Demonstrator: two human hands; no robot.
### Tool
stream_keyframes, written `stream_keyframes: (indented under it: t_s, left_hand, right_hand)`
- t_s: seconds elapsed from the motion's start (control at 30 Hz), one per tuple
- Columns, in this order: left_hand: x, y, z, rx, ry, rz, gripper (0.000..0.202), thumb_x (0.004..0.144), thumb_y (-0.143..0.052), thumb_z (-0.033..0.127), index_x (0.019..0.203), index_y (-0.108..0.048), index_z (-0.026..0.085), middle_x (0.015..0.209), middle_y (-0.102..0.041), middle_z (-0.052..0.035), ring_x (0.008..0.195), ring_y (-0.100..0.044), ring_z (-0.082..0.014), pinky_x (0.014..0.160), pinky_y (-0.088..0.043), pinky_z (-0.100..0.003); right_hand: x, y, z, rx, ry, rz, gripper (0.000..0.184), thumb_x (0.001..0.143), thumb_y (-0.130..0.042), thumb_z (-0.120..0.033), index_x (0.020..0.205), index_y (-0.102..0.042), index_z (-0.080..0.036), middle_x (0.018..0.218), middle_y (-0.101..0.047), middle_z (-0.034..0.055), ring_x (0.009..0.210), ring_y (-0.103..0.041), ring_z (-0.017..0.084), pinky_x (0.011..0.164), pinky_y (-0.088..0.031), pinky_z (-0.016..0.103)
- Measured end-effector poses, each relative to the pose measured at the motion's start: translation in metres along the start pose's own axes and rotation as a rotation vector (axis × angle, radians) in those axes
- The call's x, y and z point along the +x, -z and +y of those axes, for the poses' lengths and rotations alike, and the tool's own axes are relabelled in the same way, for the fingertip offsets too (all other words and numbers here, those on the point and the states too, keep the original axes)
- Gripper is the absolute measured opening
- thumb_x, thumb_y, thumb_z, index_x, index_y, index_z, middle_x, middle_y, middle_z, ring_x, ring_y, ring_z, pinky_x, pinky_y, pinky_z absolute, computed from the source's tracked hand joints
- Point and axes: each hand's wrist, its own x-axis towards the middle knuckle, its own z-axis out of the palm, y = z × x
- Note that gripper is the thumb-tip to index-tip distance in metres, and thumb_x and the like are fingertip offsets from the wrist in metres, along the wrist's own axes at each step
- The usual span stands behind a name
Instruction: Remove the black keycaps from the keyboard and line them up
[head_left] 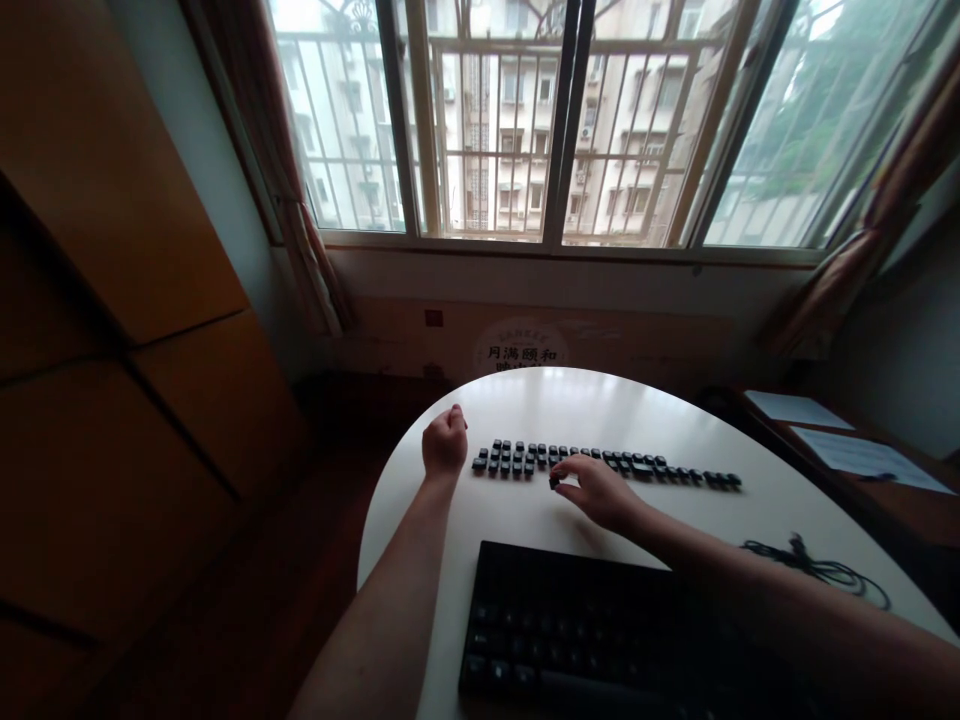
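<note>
My right hand [596, 492] pinches a small black keycap [555, 481] between thumb and fingertips, just in front of the rows of keycaps. Those black keycaps [517, 457] stand in several lines across the white table and stretch to the right, partly hidden behind my right hand. To the left of the rows, my left hand [445, 440] is closed in a fist; whether anything is inside it is hidden. Nearer to me lies a black keyboard [555, 570]; my right forearm passes over its right side, which is very dark.
A coiled black cable [825, 570] lies on the right of the round white table [397, 520]. Farther right, paper sheets [862, 450] and a pen lie on a brown surface. Behind is a barred window [495, 140]; a wooden cabinet [210, 400] stands at left.
</note>
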Motion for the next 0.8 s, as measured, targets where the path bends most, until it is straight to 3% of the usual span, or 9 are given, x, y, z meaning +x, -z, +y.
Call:
stream_keyframes:
  t_s: [0.27, 0.5, 0.67, 0.8]
  left_hand:
    - [0.002, -0.003, -0.001, -0.02, 0.008, -0.005, 0.044, 0.093, -0.035, 0.044, 0.057, -0.05, 0.022, 0.057, -0.06, -0.0023, 0.061, -0.057, -0.0202, 0.06, -0.036, -0.028]
    - [0.001, -0.002, 0.001, -0.026, -0.001, 0.0, 0.044, 0.093, -0.035, 0.044, 0.057, -0.048, 0.022, 0.056, -0.057, -0.0013, 0.059, -0.054, -0.0195, 0.06, -0.034, -0.028]
    - [0.001, -0.001, 0.002, -0.032, 0.007, -0.001, 0.044, 0.094, -0.037, 0.043, 0.058, -0.049, 0.022, 0.055, -0.057, -0.0011, 0.059, -0.054, -0.0192, 0.059, -0.034, -0.028]
    - [0.001, -0.003, 0.0, -0.03, -0.009, 0.01, 0.044, 0.094, -0.037, 0.042, 0.057, -0.05, 0.022, 0.055, -0.057, -0.0009, 0.058, -0.054, -0.019, 0.058, -0.034, -0.028]
  right_hand:
    - [0.011, -0.019, 0.008, -0.016, -0.024, -0.009, 0.022, 0.082, -0.065, -0.022, 0.1, -0.077, -0.019, 0.101, -0.075, 0.0085, 0.095, -0.069, 0.026, 0.088, -0.05, 0.036]
    - [0.01, -0.014, 0.003, 0.006, -0.07, 0.007, 0.034, 0.079, -0.066, -0.022, 0.112, -0.07, -0.024, 0.093, -0.074, 0.0025, 0.084, -0.069, 0.022, 0.079, -0.048, 0.031]
    - [0.008, -0.011, 0.005, 0.004, -0.078, 0.022, 0.029, 0.079, -0.066, -0.026, 0.107, -0.071, -0.024, 0.092, -0.073, 0.002, 0.077, -0.066, 0.019, 0.068, -0.045, 0.028]
    - [0.014, -0.016, 0.01, -0.008, -0.038, 0.017, 0.026, 0.08, -0.066, -0.027, 0.105, -0.073, -0.026, 0.091, -0.074, 0.0016, 0.076, -0.066, 0.019, 0.07, -0.047, 0.028]
